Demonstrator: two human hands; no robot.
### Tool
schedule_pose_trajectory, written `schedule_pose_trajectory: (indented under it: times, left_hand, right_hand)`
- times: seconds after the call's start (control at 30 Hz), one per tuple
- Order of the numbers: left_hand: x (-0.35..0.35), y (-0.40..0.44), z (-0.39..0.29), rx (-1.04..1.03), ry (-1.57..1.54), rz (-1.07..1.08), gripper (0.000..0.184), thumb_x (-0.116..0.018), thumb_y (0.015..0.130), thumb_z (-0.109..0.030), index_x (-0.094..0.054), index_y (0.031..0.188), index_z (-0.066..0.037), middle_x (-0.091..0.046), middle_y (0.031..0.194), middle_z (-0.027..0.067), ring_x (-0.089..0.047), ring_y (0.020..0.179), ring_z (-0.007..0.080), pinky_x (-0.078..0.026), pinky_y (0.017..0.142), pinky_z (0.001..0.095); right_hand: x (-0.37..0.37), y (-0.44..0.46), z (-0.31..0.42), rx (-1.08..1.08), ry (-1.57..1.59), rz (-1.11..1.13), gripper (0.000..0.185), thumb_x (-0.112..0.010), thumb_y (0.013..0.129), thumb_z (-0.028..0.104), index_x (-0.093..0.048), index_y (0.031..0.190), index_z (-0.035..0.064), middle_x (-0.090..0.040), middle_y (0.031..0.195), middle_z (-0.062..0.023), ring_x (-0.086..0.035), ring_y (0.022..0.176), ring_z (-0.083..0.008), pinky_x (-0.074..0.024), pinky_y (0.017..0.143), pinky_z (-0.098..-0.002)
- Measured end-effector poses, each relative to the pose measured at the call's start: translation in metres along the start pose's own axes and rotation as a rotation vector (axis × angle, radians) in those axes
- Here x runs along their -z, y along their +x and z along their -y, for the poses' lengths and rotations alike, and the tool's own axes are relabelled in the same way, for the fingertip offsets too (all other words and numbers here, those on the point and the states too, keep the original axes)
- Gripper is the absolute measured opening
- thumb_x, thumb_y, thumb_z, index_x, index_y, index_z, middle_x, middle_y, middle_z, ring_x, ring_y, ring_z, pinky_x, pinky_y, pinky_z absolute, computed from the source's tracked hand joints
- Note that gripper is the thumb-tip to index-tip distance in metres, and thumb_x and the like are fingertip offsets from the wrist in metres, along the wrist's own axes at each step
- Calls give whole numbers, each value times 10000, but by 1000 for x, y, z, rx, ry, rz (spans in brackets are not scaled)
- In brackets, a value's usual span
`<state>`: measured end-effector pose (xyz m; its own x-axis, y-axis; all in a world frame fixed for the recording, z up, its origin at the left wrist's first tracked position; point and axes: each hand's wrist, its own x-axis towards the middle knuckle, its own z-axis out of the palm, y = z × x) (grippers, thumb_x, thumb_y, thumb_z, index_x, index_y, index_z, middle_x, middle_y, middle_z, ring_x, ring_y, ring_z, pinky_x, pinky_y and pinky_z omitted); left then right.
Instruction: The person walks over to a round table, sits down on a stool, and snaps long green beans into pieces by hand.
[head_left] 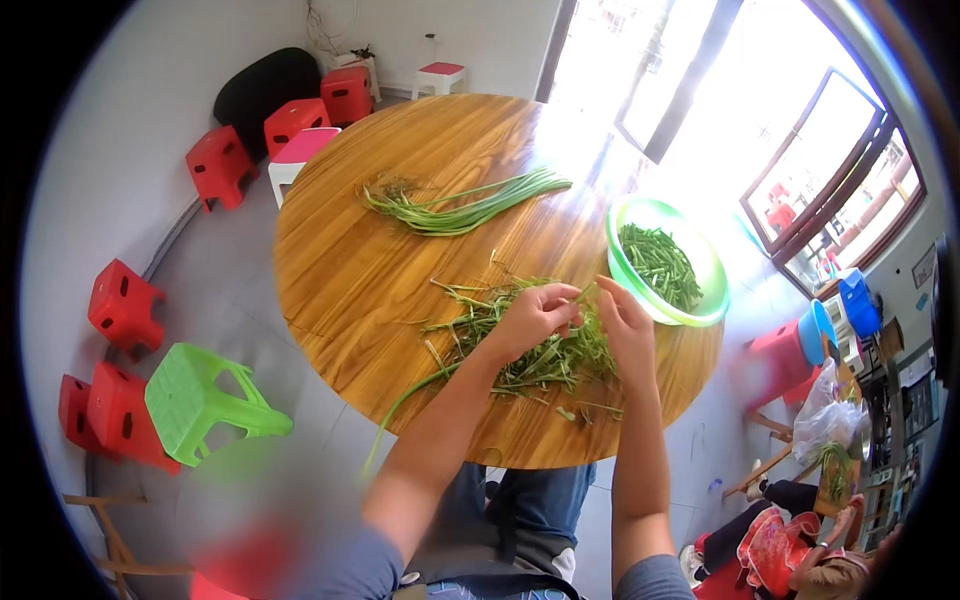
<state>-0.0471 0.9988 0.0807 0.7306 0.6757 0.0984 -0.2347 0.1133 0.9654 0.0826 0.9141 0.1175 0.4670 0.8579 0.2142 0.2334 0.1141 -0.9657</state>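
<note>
Although the left hand [545,314] and the right hand [627,320] are close together, I record a narrow gap between them, bridged by a short green stem [586,292]. The fingertips of each are pinched on it, one hand at either end. How firmly they grip, I cannot tell from my feed.

Directly beneath both hands, I find a loose pile [500,372] of leaves and stalks, spread over the table [345,300] and reaching out on either side of the left wrist. One long stalk [408,398] emerges left of the left forearm and trails over the near edge; whether a hand holds its other end, I cannot tell.

Beyond the left hand, well apart from it, I note a bundle [480,210] of long green stalks lying flat, its tangled, brownish end to the left. Just beyond the right hand and to its right, I observe a green bowl [714,308] containing cut pieces [660,264].

Well left of the hands, I log a green stool [190,398] on the floor, with red stools [122,305] near it. Far to the right of the right hand, I see another person [825,575], partly in view, beside a clear plastic bag [825,420].
</note>
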Motion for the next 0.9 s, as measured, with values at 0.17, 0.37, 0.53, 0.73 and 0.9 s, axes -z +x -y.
schedule_pose_trajectory:
  times: [0.17,0.37,0.53,0.73,0.9]
  left_hand:
    - [5,6,15,-40,-35,0,222,-540,867,-100,-582,1044,27,-632,822,71,-567,659,104,-457,621,232]
    - [8,6,15,37,327,-145,202,-537,886,-142,-618,986,13,-626,789,23,-562,647,71,-442,589,214]
    - [1,5,16,11,355,-180,202,-530,871,-155,-633,907,15,-605,695,25,-543,592,73,-434,558,232]
    - [-3,2,6,44,250,-186,192,-522,869,-132,-638,885,20,-599,657,21,-514,540,64,-413,507,217]
    - [2,7,19,50,170,-247,181,-510,868,-106,-634,871,26,-588,640,25,-507,517,64,-400,475,212]
  right_hand:
    - [0,35,-26,-140,353,164,165,-622,845,126,-640,952,2,-583,744,19,-473,632,-43,-371,571,-176]
    - [-14,36,-50,12,252,50,126,-624,843,103,-643,908,-4,-570,728,24,-465,631,-43,-377,561,-181]
    - [-9,33,-53,96,252,15,113,-615,849,92,-640,902,-4,-573,735,18,-468,630,-46,-375,558,-178]
    - [-9,32,-51,13,349,48,111,-609,849,76,-638,915,-9,-577,741,13,-481,645,-48,-388,577,-180]
    - [-13,25,-45,114,287,96,130,-618,824,42,-641,947,7,-601,777,-14,-540,688,-81,-448,644,-214]
